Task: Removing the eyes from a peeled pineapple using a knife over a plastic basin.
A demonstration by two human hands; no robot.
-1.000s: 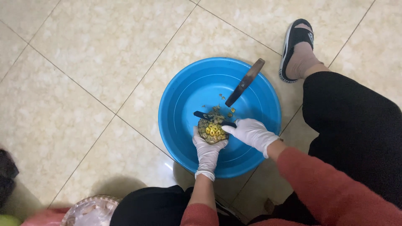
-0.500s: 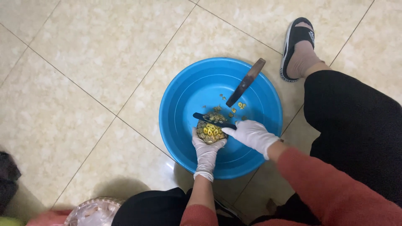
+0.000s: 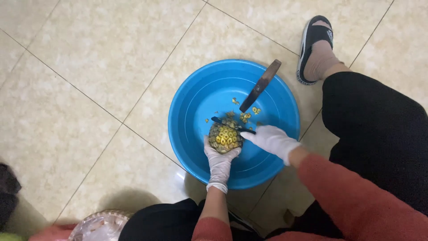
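A round blue plastic basin (image 3: 191, 107) stands on the tiled floor. Over its near side my left hand (image 3: 219, 163), in a white glove, grips a partly peeled pineapple (image 3: 225, 137) from below. My right hand (image 3: 273, 139), also gloved in white, holds a small dark knife (image 3: 225, 123) whose blade lies across the top of the pineapple. Small yellow bits of pineapple (image 3: 249, 113) lie on the basin's bottom. A larger knife with a brown handle (image 3: 261, 85) leans on the basin's far rim, blade down inside.
My right leg in black trousers (image 3: 379, 134) and a foot in a black sandal (image 3: 314, 49) are to the right of the basin. A round metal dish (image 3: 100, 225) sits at the bottom left. Beige floor tiles (image 3: 89, 67) spread around.
The view has shifted slightly. The small knife's blade has worked a little across the pineapple; both hands stay in the same grip.
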